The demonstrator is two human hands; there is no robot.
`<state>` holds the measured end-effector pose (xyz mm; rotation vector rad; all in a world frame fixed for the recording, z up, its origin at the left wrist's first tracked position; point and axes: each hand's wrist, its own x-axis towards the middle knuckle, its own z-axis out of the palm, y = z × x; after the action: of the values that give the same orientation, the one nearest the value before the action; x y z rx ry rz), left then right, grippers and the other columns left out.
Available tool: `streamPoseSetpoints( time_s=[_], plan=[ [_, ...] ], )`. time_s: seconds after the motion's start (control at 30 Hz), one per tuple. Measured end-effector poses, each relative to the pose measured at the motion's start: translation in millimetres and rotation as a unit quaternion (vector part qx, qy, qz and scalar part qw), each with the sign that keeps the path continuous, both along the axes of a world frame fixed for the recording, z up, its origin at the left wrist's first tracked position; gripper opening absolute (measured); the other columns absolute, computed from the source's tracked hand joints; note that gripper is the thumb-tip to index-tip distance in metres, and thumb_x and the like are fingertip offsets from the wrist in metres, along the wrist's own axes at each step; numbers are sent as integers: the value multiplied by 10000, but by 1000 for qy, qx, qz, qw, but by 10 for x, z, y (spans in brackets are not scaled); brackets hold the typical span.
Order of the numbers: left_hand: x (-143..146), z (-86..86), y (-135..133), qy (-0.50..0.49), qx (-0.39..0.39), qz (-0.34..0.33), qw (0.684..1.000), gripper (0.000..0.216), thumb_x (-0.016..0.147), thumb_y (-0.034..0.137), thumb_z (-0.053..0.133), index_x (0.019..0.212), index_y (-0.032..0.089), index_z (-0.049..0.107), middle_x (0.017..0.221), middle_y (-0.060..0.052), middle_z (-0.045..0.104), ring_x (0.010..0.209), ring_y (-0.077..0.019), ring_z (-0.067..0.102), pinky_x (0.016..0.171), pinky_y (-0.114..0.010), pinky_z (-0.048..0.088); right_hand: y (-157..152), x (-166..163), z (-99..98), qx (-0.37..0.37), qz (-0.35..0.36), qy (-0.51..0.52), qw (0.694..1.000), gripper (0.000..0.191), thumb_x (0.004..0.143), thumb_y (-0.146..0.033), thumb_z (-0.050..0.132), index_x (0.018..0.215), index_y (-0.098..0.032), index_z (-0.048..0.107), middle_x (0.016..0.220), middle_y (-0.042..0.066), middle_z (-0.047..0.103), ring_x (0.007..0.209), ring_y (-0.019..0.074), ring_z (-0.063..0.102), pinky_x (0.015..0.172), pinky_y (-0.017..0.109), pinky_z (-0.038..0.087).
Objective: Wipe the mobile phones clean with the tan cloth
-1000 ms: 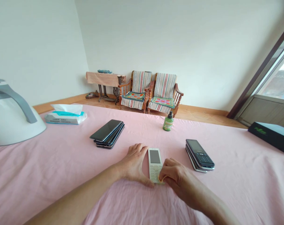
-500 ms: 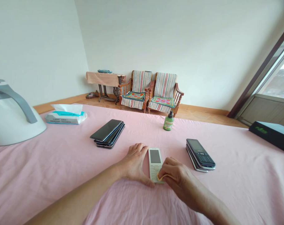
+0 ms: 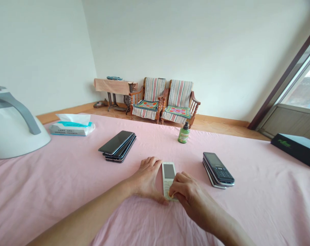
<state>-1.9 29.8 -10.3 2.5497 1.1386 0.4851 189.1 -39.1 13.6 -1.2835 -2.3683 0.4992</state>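
A white keypad phone [image 3: 169,172] lies face up on the pink sheet, its screen toward the far side. My left hand [image 3: 148,181] spans its left side, fingertips at the top corner and thumb by the bottom edge, bracing it. Pinched in the fingers of my right hand [image 3: 187,189] is a small yellowish cloth [image 3: 170,195], pressed on the keypad; most of the cloth is hidden. Right of that hand sits a stack of keypad phones [image 3: 217,169]. Beyond my left hand is a stack of dark smartphones [image 3: 117,145].
A green spray bottle [image 3: 183,133] stands beyond the phone. At left are a tissue pack [image 3: 72,128] and a large white kettle [image 3: 14,126]. A black box [image 3: 293,148] lies at far right. Two wooden chairs [image 3: 162,99] stand by the wall.
My right hand has shifted slightly left over the keypad with the cloth, covering more of the keys. The left hand and the phone stay in place.
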Motion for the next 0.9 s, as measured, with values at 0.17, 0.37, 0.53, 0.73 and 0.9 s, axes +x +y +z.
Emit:
streamPoseSetpoints(
  time_s=[0.17, 0.37, 0.53, 0.73, 0.9],
  plan=[
    [5, 1, 2, 1, -1, -3, 1000, 1026, 344, 604, 809, 1219, 246, 409, 1166, -85, 461, 1093, -330, 433, 974, -468, 328, 6, -8, -14, 0, -21, 23, 1000, 250, 817, 12, 472, 742, -174, 621, 846, 34, 568, 806, 151, 499, 675, 242, 377],
    [-11, -22, 10, -4, 0, -3, 1000, 1060, 345, 605, 812, 1244, 238, 385, 1180, -92, 455, 1108, -333, 427, 985, -474, 318, 4, -2, 21, -17, -3, 16, 1000, 256, 805, 15, 477, 739, -183, 626, 828, 23, 573, 796, 147, 503, 682, 239, 379],
    [-4, -4, 8, -4, -6, -1, 1000, 1019, 354, 598, 813, 1227, 270, 403, 1178, -78, 457, 1117, -341, 430, 985, -484, 318, 20, -13, -35, 0, -30, 35, 999, 251, 815, 9, 460, 736, -174, 613, 842, 30, 560, 816, 151, 507, 680, 236, 384],
    [4, -2, 7, -1, -4, -1, 1000, 1045, 350, 612, 809, 1238, 247, 397, 1188, -94, 461, 1114, -346, 431, 991, -492, 313, -68, 14, -50, -24, 15, 65, 997, 268, 806, 15, 476, 765, -195, 638, 844, 13, 570, 795, 128, 530, 690, 223, 389],
    [1, -10, 3, 0, -5, 4, 1000, 1082, 337, 653, 791, 1250, 233, 390, 1202, -105, 459, 1123, -354, 420, 992, -492, 314, -79, 145, -30, -51, 26, 93, 994, 279, 767, 31, 487, 756, -194, 652, 825, 2, 579, 752, 108, 558, 664, 207, 396]
  ],
)
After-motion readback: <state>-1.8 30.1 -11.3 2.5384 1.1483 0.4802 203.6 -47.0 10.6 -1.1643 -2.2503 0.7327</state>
